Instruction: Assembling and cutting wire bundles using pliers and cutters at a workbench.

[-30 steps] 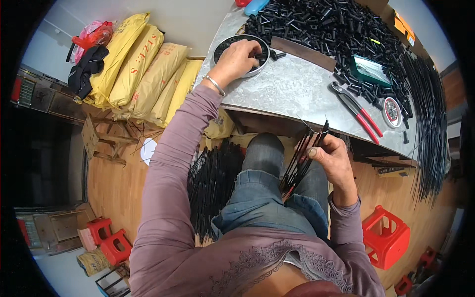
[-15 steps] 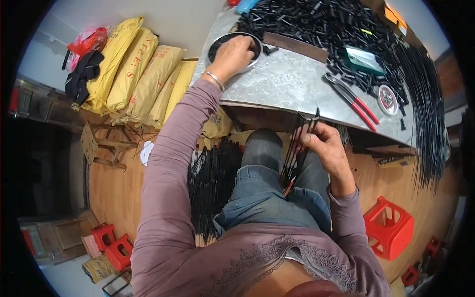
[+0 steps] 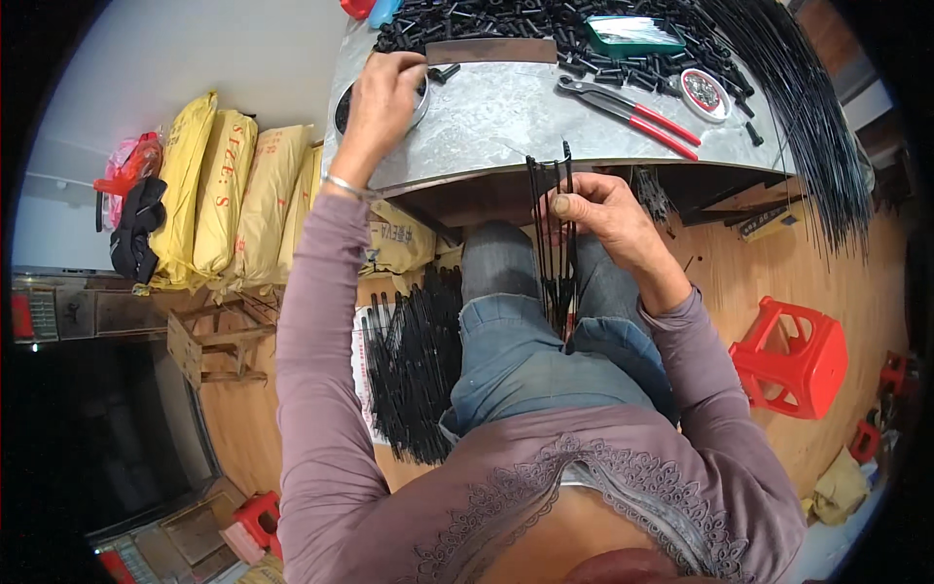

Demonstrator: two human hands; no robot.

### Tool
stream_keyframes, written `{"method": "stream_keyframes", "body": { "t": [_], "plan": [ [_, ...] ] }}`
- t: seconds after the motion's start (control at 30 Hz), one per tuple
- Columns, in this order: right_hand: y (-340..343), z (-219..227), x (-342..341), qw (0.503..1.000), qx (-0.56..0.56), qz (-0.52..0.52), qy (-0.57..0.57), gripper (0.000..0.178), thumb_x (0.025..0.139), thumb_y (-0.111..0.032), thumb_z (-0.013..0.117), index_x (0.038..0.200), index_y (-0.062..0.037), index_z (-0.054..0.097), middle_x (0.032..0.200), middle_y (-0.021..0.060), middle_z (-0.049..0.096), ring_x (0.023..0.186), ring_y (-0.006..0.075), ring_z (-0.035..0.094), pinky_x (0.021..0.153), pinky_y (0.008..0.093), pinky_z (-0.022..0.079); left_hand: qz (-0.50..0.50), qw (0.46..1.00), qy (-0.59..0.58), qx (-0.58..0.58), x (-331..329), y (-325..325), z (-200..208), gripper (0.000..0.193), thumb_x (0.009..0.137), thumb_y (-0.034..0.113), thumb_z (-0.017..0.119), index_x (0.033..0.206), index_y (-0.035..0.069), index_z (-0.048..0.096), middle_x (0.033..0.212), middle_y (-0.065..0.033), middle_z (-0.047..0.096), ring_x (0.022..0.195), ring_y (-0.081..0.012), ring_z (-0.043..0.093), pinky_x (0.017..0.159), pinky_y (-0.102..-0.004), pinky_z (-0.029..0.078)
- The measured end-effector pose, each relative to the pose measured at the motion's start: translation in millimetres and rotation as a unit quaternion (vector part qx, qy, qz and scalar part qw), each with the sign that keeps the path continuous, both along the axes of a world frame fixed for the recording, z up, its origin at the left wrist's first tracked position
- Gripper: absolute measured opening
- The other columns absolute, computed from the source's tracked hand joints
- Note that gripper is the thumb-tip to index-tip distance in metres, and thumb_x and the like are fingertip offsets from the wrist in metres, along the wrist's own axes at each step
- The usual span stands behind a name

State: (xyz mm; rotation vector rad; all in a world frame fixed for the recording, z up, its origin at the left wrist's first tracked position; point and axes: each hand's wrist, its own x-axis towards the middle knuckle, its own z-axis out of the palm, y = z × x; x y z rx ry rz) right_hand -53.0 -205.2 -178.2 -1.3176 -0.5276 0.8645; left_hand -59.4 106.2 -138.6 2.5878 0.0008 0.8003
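Observation:
My left hand (image 3: 382, 95) is over a round bowl (image 3: 423, 109) at the table's left front, its fingers curled together; whatever they hold, if anything, is hidden. Dark contents show inside the bowl. Between thumb and fingers, my right hand (image 3: 611, 216) grips a bundle of thin black rods (image 3: 548, 238), standing nearly upright above my lap, just off the table's front edge. A small black tubular part (image 3: 444, 74) lies on the tabletop beside the bowl.
The grey table (image 3: 486, 122) bears a heap of black parts (image 3: 486, 21), red-handled pliers (image 3: 637, 119), a green tray (image 3: 632, 49) and a small round dish (image 3: 702, 92). Long black rods (image 3: 822, 136) overhang its right end. Yellow sacks (image 3: 229, 195) and a red stool (image 3: 793, 355) stand around me.
My left hand has risen from inside the bowl. The rods in my right hand have come more upright. The whole view has shifted, moving the table up and left in the picture.

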Motion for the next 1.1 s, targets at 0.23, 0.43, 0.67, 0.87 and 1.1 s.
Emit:
{"method": "stream_keyframes", "body": {
  "t": [0.23,0.43,0.67,0.87,1.1],
  "plan": [
    [-2.3,-3.5,-1.5,1.000,0.011,0.014,0.003,0.031,0.084,-0.030,0.070,0.097,-0.0016,0.066,0.084,0.0052,0.067,0.072,0.0112,0.063,0.064,0.0239,0.051,-0.231,0.799,0.200,-0.519,-47.3,-108.9,19.4,0.030,0.094,0.024,0.057,0.116,0.005,0.059,0.099,-0.0066,0.064,0.086,-0.0135,0.062,0.078,-0.0267,0.049],
    [-1.8,6.7,-8.7,0.999,0.027,-0.022,0.020,0.021,0.084,-0.021,0.070,0.084,-0.0009,0.065,0.073,0.0023,0.062,0.063,0.0092,0.057,0.059,0.0236,0.046,-0.256,0.584,0.225,-0.737,-65.3,-130.9,13.7,0.034,0.092,0.016,0.052,0.120,-0.003,0.055,0.098,-0.0070,0.062,0.091,-0.0138,0.059,0.088,-0.0322,0.047],
    [-3.8,7.7,-8.5,0.999,0.026,-0.018,0.032,0.022,0.084,-0.022,0.070,0.083,-0.0007,0.065,0.072,0.0021,0.061,0.064,0.0086,0.056,0.059,0.0236,0.045,-0.229,0.568,0.214,-0.761,-64.5,-133.9,15.6,0.035,0.092,0.017,0.054,0.119,-0.005,0.054,0.099,-0.0082,0.062,0.092,-0.0156,0.059,0.090,-0.0330,0.046],
    [-5.3,7.9,-7.2,0.999,0.018,-0.026,0.014,0.025,0.083,-0.024,0.072,0.081,-0.0007,0.064,0.071,0.0018,0.061,0.063,0.0086,0.055,0.058,0.0235,0.045,-0.187,0.576,0.206,-0.769,-64.6,-137.1,13.5,0.035,0.089,0.018,0.058,0.117,-0.003,0.056,0.098,-0.0068,0.062,0.091,-0.0154,0.059,0.090,-0.0339,0.046],
    [-4.3,5.3,-5.8,0.999,0.014,-0.027,0.013,0.028,0.082,-0.027,0.073,0.081,-0.0009,0.064,0.068,0.0016,0.059,0.060,0.0084,0.055,0.055,0.0237,0.044,-0.178,0.580,0.190,-0.772,-62.6,-136.7,11.3,0.027,0.087,0.017,0.060,0.109,0.000,0.061,0.096,-0.0054,0.063,0.089,-0.0152,0.059,0.086,-0.0345,0.046]
  ]
}}
